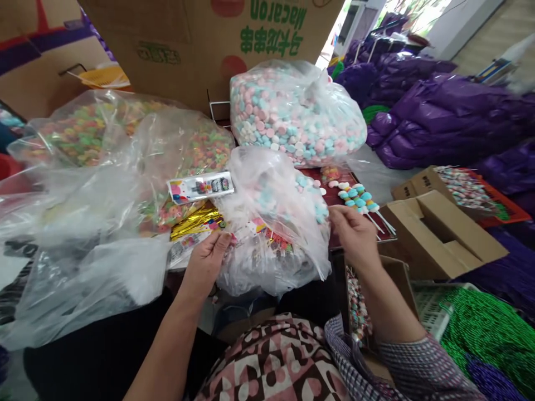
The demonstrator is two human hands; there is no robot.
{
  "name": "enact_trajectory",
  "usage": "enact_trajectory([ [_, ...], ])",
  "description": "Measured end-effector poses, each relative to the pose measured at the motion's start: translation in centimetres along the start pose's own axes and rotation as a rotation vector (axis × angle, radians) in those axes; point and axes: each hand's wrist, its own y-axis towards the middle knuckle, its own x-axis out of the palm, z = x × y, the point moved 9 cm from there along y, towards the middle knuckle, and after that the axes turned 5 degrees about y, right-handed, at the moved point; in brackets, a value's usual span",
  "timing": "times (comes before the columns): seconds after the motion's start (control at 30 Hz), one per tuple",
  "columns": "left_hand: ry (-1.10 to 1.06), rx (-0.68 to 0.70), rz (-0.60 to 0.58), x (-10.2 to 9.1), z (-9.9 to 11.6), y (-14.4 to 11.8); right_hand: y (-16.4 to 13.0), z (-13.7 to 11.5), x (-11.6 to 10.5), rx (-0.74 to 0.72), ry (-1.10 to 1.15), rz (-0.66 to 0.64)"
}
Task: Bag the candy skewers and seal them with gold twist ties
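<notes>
My left hand (209, 256) is closed in a pinch at the left edge of a clear plastic bag (276, 273); what lies between its thumb and fingers is hidden. Near it are gold twist ties (196, 220) and a printed wrapper (201, 187). My right hand (355, 234) also has its fingers pressed together, beside the blue and pink marshmallows (311, 197) at the bag's right side. I cannot make out what it pinches. Just beyond that hand, marshmallow skewers (358, 197) on white sticks lie on a dark red tray (334, 240).
Behind stands a big bag of marshmallows (288, 117) against a large carton (200, 39). Bags of colourful gummies (87, 131) fill the left. To the right are an open cardboard box (443, 234), a red basket (512, 203), purple bundles (455, 117) and green strands (493, 334).
</notes>
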Motion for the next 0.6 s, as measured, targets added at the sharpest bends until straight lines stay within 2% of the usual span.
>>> enact_trajectory([
  [0.07, -0.002, -0.001, 0.036, -0.4, -0.2, 0.0, 2.2, 2.2, -5.3, -0.074, -0.283, 0.147],
  [0.1, 0.0, 0.008, 0.051, -0.5, -0.3, 0.1, 3.1, 3.5, -7.3, -0.074, -0.446, 0.179],
  [0.2, 0.027, 0.048, 0.095, -0.8, -0.2, 0.1, 5.1, 8.1, -11.4, 0.051, -0.814, 0.157],
  [0.27, 0.063, 0.076, 0.121, -0.9, 0.1, 0.1, 5.4, 10.0, -12.5, 0.097, -0.865, 0.143],
  [0.37, 0.109, 0.103, 0.129, -1.0, 0.3, 0.0, 5.2, 11.3, -12.8, 0.12, -0.857, 0.172],
  [0.47, 0.127, 0.13, 0.134, -1.2, 0.4, -0.1, 5.0, 11.7, -12.7, 0.127, -0.829, 0.225],
  [0.6, 0.053, 0.083, 0.124, -1.3, -0.4, 0.0, 4.8, 10.8, -13.8, 0.1, -0.741, 0.331],
])
